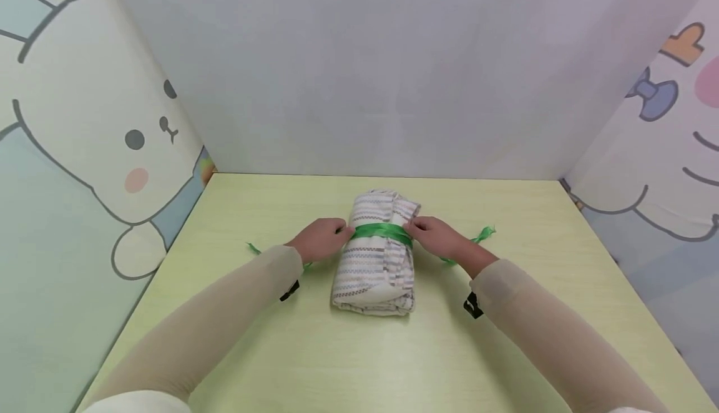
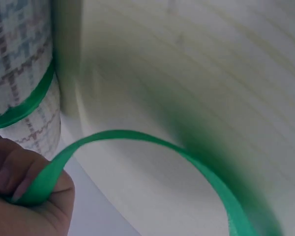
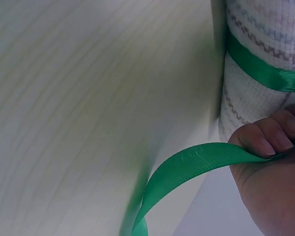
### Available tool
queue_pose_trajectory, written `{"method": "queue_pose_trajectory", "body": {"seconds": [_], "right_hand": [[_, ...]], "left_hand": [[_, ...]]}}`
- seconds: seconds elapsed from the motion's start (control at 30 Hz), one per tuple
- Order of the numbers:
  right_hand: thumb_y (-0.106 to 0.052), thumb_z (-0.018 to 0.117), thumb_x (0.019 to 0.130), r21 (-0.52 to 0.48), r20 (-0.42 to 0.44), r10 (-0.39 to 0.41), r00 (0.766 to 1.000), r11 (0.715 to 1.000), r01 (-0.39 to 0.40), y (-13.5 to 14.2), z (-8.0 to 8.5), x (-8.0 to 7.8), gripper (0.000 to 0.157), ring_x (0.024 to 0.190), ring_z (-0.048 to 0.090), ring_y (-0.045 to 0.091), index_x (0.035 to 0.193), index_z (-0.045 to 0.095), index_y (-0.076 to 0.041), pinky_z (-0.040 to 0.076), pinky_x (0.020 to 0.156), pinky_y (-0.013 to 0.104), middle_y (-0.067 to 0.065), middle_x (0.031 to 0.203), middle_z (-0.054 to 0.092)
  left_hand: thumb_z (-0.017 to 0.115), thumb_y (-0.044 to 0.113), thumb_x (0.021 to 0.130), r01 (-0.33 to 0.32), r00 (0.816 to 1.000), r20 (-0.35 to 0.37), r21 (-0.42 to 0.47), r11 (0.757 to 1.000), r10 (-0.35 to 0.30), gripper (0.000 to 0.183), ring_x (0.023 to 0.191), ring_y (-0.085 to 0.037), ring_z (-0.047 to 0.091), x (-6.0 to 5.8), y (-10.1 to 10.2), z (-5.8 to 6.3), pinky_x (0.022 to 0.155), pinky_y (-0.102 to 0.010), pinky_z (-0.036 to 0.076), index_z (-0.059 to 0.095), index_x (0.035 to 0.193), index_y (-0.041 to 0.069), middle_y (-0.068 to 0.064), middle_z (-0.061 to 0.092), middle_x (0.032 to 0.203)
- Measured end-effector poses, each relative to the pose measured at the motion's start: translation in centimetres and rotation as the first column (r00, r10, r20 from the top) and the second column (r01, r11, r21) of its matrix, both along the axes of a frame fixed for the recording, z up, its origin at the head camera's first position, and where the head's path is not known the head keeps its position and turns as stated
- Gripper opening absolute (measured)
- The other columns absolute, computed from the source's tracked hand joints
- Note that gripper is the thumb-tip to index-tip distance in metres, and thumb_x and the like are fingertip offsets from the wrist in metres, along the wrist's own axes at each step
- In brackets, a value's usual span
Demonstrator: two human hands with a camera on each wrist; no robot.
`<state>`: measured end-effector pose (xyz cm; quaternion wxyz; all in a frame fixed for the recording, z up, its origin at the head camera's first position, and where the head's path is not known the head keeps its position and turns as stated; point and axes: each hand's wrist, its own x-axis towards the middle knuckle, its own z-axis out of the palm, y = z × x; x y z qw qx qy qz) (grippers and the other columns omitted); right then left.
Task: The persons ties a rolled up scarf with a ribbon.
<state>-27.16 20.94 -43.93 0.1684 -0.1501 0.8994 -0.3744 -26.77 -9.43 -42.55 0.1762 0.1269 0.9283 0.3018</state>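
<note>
A rolled, striped cloth (image 1: 365,269) lies lengthwise on the table, pale with grey and brownish woven bands. Round its middle runs a green satin ribbon (image 1: 382,230). At the roll's left side my left hand (image 1: 320,239) grips one end of the ribbon; in the left wrist view the ribbon (image 2: 123,133) leaves the curled fingers and arcs down toward the table. On the opposite side my right hand (image 1: 434,236) grips the other end, its fingers (image 3: 265,135) curled over the ribbon, whose loose tail (image 3: 187,160) bends away below.
The pale wooden table (image 1: 371,363) is bounded by a plain grey wall (image 1: 359,76) at the back. Cartoon-printed panels (image 1: 84,151) stand at the left and right. A loose ribbon tip (image 1: 485,233) shows beyond the right wrist.
</note>
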Motion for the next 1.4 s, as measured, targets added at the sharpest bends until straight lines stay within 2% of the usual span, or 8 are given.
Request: {"method": "queue_pose_trajectory", "body": {"seconds": [0.17,0.27,0.33,0.47,0.7,0.9,1.17,1.4], "right_hand": [[-0.045,0.042,0.111,0.03,0.003,-0.031,1.0,0.999,0.031,-0.1,0.2,0.0,0.047,0.101,0.057,0.029,0.106,0.064,-0.004,0.045,0.086,0.048,0.013,0.111,0.064],[-0.047,0.041,0.111,0.08,0.012,-0.042,0.999,0.996,0.041,-0.4,0.2,0.0,0.047,0.11,0.058,0.028,0.118,0.066,-0.007,0.046,0.092,0.048,0.009,0.116,0.063],[-0.047,0.041,0.111,0.104,0.013,-0.046,0.999,0.994,0.044,-0.7,0.2,0.0,0.047,0.108,0.056,0.028,0.12,0.065,-0.008,0.044,0.09,0.047,0.009,0.114,0.063],[-0.045,0.04,0.111,0.096,-0.009,-0.037,0.999,0.995,0.038,-1.2,0.1,-0.2,0.041,0.095,0.053,0.026,0.108,0.062,-0.01,0.04,0.082,0.043,0.008,0.1,0.059],[-0.04,0.04,0.113,0.023,-0.001,-0.034,0.999,0.999,0.034,-1.6,0.0,-0.1,0.039,0.07,0.042,0.023,0.09,0.05,-0.009,0.036,0.068,0.039,0.009,0.082,0.047],[-0.043,0.041,0.112,0.026,0.0,-0.049,0.999,0.998,0.049,-1.4,-0.1,0.0,0.04,0.071,0.042,0.022,0.091,0.05,-0.01,0.037,0.069,0.038,0.009,0.083,0.048],[-0.046,0.044,0.11,0.057,-0.048,-0.028,0.998,0.998,0.031,-0.5,0.0,0.3,0.046,0.07,0.044,0.022,0.09,0.056,-0.008,0.037,0.069,0.039,0.006,0.079,0.048],[-0.046,0.046,0.11,-0.003,-0.039,-0.021,0.999,1.0,0.021,0.4,-0.6,0.1,0.044,0.063,0.038,0.021,0.083,0.046,-0.011,0.037,0.064,0.038,0.005,0.073,0.042]], "left_hand": [[0.047,0.047,0.109,0.004,1.0,0.004,-0.003,1.0,-0.004,0.04,0.068,-0.019,0.048,0.0,-0.2,-0.4,0.064,-0.033,0.038,0.056,0.088,0.013,-0.003,0.05,0.076],[0.045,0.046,0.109,0.047,0.999,0.015,0.005,0.999,-0.047,0.038,0.073,-0.019,0.051,0.1,-0.1,-0.6,0.067,-0.035,0.04,0.059,0.093,0.015,-0.003,0.054,0.081],[0.044,0.045,0.11,0.08,0.997,0.017,0.007,0.997,-0.08,0.037,0.078,-0.019,0.053,0.1,0.0,-0.8,0.071,-0.036,0.041,0.061,0.096,0.016,-0.002,0.056,0.084],[0.041,0.044,0.111,0.11,0.994,0.01,-0.002,0.994,-0.11,0.037,0.082,-0.019,0.054,0.0,0.1,-1.1,0.077,-0.037,0.041,0.061,0.097,0.017,-0.002,0.058,0.087],[0.038,0.043,0.111,0.107,0.994,0.015,0.016,0.994,-0.107,0.039,0.074,-0.018,0.051,0.0,0.2,-1.8,0.07,-0.036,0.041,0.058,0.093,0.014,-0.004,0.054,0.083],[0.039,0.046,0.11,0.101,0.995,0.002,0.006,0.995,-0.101,0.041,0.074,-0.018,0.052,-0.1,0.1,-2.2,0.069,-0.036,0.041,0.059,0.091,0.016,-0.003,0.054,0.081],[0.041,0.049,0.109,0.042,0.999,0.007,-0.025,0.999,-0.042,0.039,0.078,-0.02,0.054,-0.4,-0.5,-1.8,0.072,-0.039,0.042,0.063,0.1,0.019,-0.003,0.058,0.085],[0.037,0.049,0.11,0.088,0.995,-0.031,-0.127,0.988,-0.093,0.043,0.075,-0.019,0.051,-0.5,-1.2,-1.7,0.072,-0.038,0.04,0.06,0.094,0.016,-0.003,0.052,0.079]]}}
